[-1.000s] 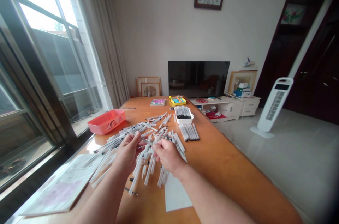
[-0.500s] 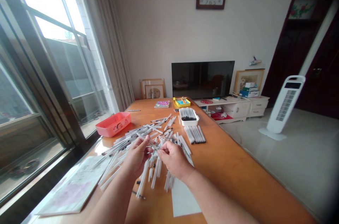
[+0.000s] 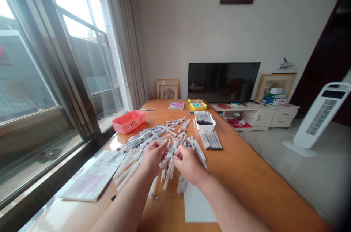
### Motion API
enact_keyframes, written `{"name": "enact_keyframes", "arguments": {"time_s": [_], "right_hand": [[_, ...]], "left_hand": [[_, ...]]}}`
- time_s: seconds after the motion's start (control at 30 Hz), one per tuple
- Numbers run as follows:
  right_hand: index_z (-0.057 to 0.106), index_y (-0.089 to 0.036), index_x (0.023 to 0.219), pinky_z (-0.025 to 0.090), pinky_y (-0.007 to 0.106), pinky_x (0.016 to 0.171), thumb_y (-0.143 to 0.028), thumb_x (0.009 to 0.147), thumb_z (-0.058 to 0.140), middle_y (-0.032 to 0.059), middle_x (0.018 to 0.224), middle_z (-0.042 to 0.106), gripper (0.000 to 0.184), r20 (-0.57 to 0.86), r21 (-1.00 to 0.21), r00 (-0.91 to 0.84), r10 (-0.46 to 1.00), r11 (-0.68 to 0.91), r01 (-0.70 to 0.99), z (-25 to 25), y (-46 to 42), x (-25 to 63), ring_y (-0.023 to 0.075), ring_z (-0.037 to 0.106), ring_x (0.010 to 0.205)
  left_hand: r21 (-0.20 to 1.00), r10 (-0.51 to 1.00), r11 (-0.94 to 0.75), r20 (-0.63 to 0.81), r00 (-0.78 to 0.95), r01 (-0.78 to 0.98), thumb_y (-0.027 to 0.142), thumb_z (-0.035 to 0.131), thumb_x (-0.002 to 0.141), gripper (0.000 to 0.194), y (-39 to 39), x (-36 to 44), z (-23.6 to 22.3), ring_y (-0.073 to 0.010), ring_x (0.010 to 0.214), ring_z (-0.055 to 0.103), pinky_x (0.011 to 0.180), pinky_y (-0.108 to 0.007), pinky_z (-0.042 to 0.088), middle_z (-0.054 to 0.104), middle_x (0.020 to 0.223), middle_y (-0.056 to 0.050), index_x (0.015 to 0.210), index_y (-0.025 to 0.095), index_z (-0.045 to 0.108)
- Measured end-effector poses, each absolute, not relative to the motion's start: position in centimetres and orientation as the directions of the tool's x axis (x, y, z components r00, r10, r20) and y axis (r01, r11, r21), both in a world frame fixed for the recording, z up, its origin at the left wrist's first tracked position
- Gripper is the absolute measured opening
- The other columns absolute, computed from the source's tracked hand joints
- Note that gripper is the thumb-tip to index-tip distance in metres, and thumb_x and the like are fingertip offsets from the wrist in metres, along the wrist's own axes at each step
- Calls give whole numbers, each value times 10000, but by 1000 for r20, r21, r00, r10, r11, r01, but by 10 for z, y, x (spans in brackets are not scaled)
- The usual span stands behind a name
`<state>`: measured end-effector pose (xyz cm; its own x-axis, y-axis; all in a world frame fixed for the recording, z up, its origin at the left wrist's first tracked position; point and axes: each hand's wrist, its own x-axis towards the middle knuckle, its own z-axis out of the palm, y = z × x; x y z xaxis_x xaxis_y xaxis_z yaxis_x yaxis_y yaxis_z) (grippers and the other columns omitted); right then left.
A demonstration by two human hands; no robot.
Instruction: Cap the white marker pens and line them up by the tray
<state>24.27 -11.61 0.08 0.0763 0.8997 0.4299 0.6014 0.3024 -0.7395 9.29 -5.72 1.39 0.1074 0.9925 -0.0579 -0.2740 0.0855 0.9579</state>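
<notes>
- pink tray (image 3: pixel 128 122) far left on the counter (image 3: pixel 241 173), by the window, apart from the pen pile
- loose papers (image 3: pixel 91 176) lie flat at the near left of the counter, with white pens resting on their edge
- left hand (image 3: pixel 153 157) closed narrow, fingers curled on what looks like a white pen (image 3: pixel 167 149), just above the pile
- loose pens (image 3: pixel 148 135) heaped and crossed mid-counter, under and around both hands
- right hand (image 3: pixel 189 164) narrow pinch on the same pen's far end, dark tip partly hidden by the fingers
- change: hands now closer together than a moment ago, nearly touching, pen held between them
- white sheet (image 3: pixel 199 208) under the near end of the pile
- white box (image 3: pixel 204 120) beyond the pile, packed with pens, dark tips showing
- neat row of pens (image 3: pixel 210 140) just right of the box, tips aligned, apart from the heap
</notes>
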Motion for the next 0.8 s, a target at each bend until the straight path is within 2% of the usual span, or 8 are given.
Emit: {"name": "enact_keyframes", "arguments": {"time_s": [0.13, 0.23, 0.3, 0.4, 0.5, 0.63, 0.73, 0.8], "right_hand": [[512, -222, 684, 276, 247, 546, -193, 791, 613, -43, 613, 531, 150, 411, -690, 78, 908, 254, 678, 0, -116, 245, 125, 448, 573], [571, -221, 743, 296, 242, 554, -216, 787, 644, -45, 629, 557, 85, 336, -695, 102, 936, 173, 698, -6, -109, 254, 130, 480, 586], [631, -216, 853, 329, 240, 587, -205, 785, 649, -35, 681, 602, 72, 321, -705, 142, 937, 136, 697, -10, -104, 263, 141, 534, 639], [675, -224, 980, 352, 244, 631, -200, 820, 617, -12, 772, 668, 172, 319, -693, 211, 924, 75, 717, -10, -101, 277, 155, 587, 715], [684, -236, 933, 338, 251, 625, -229, 853, 599, 5, 863, 710, 117, 313, -670, 287, 905, -3, 742, -2, -104, 286, 159, 605, 743], [677, -234, 868, 331, 253, 622, -247, 884, 575, 10, 867, 720, 104, 324, -649, 283, 903, -6, 761, 3, -107, 286, 161, 613, 759], [681, -235, 849, 341, 250, 629, -257, 887, 577, 11, 836, 718, 112, 321, -640, 258, 911, 8, 768, -2, -106, 282, 165, 619, 765], [679, -235, 833, 348, 248, 629, -269, 881, 589, 10, 818, 717, 107, 311, -647, 241, 919, 18, 763, -6, -104, 279, 163, 620, 751]], "left_hand": [[990, 999, -4, -3, -48, -139, 571, 844, 666, 517, -48, 81, 12, -64, 474, 436, 486, -192, 334, 584, 602, 39, 710, 202, 485], [994, 997, -64, 67, -24, 93, 622, 778, 709, 483, -41, 76, 6, -85, 478, 425, 487, -217, 314, 560, 591, 39, 736, 195, 554], [954, 992, -129, 128, 22, 272, 611, 726, 762, 442, -37, 74, 2, -107, 507, 451, 509, -232, 316, 563, 600, 27, 799, 180, 634], [818, 968, -234, 247, 47, 526, 500, 618, 871, 330, -34, 72, 0, -138, 599, 522, 570, -252, 336, 628, 687, -7, 905, 181, 694], [642, 951, -255, 302, 67, 723, 379, 529, 915, 244, -37, 68, 6, -149, 676, 560, 610, -263, 339, 669, 758, -18, 894, 204, 697], [455, 959, -275, 191, 209, 847, 431, 553, 888, 249, -45, 67, 13, -162, 699, 582, 595, -270, 330, 684, 778, -13, 835, 224, 681], [343, 958, -286, 123, 259, 895, 479, 651, 801, 255, -49, 71, 11, -201, 775, 629, 614, -278, 355, 726, 903, -29, 900, 247, 687], [289, 964, -266, 96, 248, 920, 430, 658, 784, 244, -49, 74, 8, -228, 814, 651, 633, -287, 374, 739, 947, -46, 949, 253, 684]]}}
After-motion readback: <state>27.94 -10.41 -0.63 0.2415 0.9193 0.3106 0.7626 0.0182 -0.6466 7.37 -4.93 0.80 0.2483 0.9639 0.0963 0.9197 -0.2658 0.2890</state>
